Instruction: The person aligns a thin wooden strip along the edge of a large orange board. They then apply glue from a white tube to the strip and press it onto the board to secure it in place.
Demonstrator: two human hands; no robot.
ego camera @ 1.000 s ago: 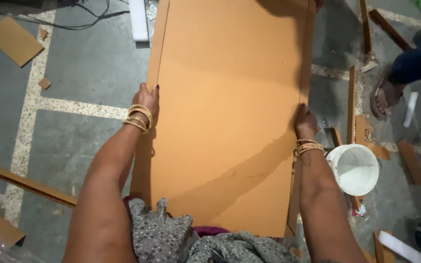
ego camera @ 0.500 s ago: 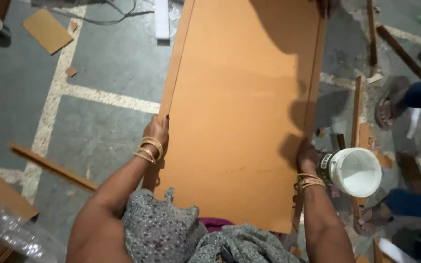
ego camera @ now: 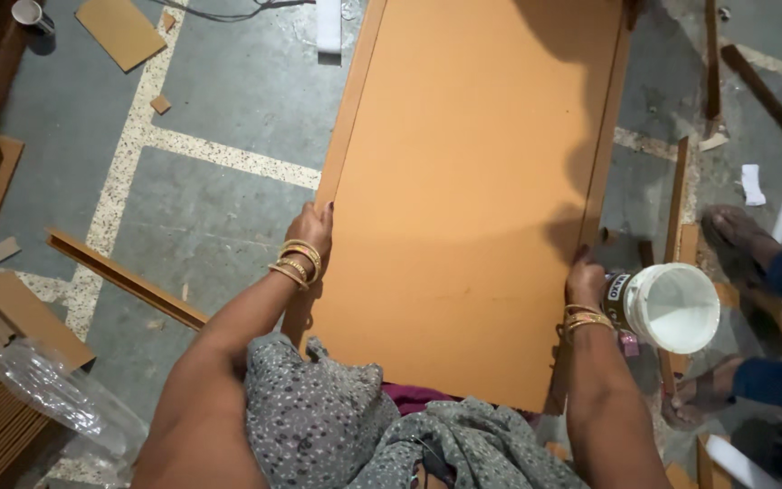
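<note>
Seen from above, a large orange board [ego camera: 472,181] stretches from just in front of the person away to the far edge of the view, held by its two long edges above the grey floor [ego camera: 228,217]. The left hand [ego camera: 309,231] closes its grip on the board's left edge, fingers curled over it, gold bangles at the wrist. The right hand [ego camera: 584,281] clasps the right edge nearer the person in the same way. As a judgement, the board is lifted and under control on both sides but not yet set down or fixed anywhere; it hangs between the hands. Just right of the right hand stands a white bucket [ego camera: 672,308]; further right show another person's sandalled feet [ego camera: 739,235]. A wooden strip [ego camera: 124,279] lies on the floor to the left.
</note>
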